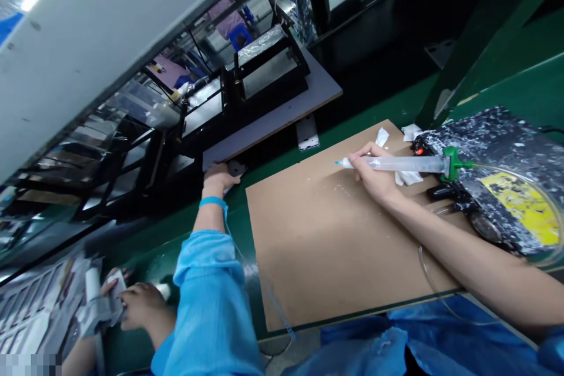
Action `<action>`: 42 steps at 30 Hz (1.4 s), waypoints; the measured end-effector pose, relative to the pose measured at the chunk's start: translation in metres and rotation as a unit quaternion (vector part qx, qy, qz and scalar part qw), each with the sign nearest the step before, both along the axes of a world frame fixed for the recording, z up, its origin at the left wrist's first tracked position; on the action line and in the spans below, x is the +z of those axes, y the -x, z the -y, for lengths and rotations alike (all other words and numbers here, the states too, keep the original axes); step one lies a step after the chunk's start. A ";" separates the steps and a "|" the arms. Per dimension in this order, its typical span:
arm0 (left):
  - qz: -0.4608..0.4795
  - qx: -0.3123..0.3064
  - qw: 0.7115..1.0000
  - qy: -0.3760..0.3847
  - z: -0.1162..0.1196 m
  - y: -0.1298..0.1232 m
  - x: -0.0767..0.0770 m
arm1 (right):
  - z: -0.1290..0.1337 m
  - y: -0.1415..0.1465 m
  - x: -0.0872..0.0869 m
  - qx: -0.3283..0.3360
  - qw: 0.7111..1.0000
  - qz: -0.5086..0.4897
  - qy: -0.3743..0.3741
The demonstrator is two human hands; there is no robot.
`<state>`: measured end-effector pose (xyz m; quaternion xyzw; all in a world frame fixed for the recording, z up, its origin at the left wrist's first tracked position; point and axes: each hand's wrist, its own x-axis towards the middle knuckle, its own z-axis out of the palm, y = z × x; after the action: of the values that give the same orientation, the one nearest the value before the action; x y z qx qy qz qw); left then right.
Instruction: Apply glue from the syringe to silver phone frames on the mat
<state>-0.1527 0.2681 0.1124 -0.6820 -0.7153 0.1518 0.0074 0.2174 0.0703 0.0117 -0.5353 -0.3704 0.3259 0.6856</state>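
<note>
The right hand (373,179) pinches the clear syringe (408,164) near its blue tip (338,163), over the brown board (317,241). The left hand (217,177) is at a flat grey piece (237,170); I can't tell if it grips.

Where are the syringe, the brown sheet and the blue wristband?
Syringe (409,164): head view, on its barrel.
Brown sheet (326,241): head view, on its bare middle.
Blue wristband (212,201): head view, on its strap.
</note>
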 end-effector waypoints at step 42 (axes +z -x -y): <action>0.455 -0.296 0.836 -0.080 0.219 -0.113 -0.124 | 0.024 -0.008 -0.019 0.226 0.953 0.183 0.088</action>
<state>-0.0395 0.0492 -0.0111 -0.8504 -0.4118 -0.2428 -0.2197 0.2254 0.0463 -0.0078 -0.5465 -0.5706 0.4001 0.4645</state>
